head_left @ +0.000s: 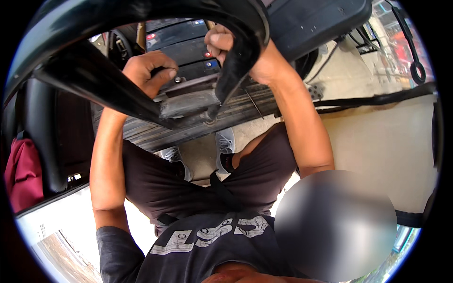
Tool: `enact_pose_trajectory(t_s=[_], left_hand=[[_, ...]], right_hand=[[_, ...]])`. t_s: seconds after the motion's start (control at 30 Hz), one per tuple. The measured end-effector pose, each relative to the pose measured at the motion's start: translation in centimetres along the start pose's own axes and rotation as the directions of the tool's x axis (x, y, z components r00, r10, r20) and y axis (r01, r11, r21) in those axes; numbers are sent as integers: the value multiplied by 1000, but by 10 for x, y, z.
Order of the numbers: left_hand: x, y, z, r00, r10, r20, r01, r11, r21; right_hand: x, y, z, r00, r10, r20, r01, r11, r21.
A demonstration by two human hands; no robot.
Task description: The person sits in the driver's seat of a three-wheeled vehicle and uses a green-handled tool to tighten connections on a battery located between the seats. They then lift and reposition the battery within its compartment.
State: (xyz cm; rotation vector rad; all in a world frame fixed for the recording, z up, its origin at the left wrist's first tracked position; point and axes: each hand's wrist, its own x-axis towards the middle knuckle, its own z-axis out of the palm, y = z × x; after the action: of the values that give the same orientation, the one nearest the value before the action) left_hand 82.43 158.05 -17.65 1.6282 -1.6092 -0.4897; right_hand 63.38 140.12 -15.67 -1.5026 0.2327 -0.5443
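Beyond a thick, glossy black curved frame (141, 20), my left hand (150, 70) is closed, its thumb and index fingertips close together. It is above a ribbed metal ledge (141, 132), next to a small round metal piece (177, 80). My right hand (221, 41) is curled closed behind the frame's downward bend, which hides part of it. I cannot make out what either hand holds. Between and beyond my hands sit black batteries (177, 42) with red and blue marks around their terminals. A grey block-like part (188, 104) lies at the frame's lower end, below my hands.
A black padded panel (316, 23) juts out at the upper right, with a dark cable (328, 61) beneath it. Maroon cloth (24, 172) hangs at the far left. A pale panel (382, 137) stands to my right. My grey shoes (225, 144) rest below the ledge.
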Motion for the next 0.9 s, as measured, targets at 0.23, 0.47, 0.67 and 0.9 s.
enact_pose_trajectory(t_s=[0.23,0.47,0.67,0.9], left_hand=[[1,3,-2,997,-19,68,20,1000,-12],[-1,-1,1,998,53,-40,-49,994,98],[-6,1,4,994,-84,-64,91,989,116],[-7,3,4,1000,-6,-24,8,996,85]], right_hand=[[-29,-52,-37,867,406,289,-242,850,-468],[-47,10,-52,784,541,305,36,451,-892],[-49,89,-57,673,732,107,36,112,-993],[-17,147,-78,719,681,-134,-244,68,-967]])
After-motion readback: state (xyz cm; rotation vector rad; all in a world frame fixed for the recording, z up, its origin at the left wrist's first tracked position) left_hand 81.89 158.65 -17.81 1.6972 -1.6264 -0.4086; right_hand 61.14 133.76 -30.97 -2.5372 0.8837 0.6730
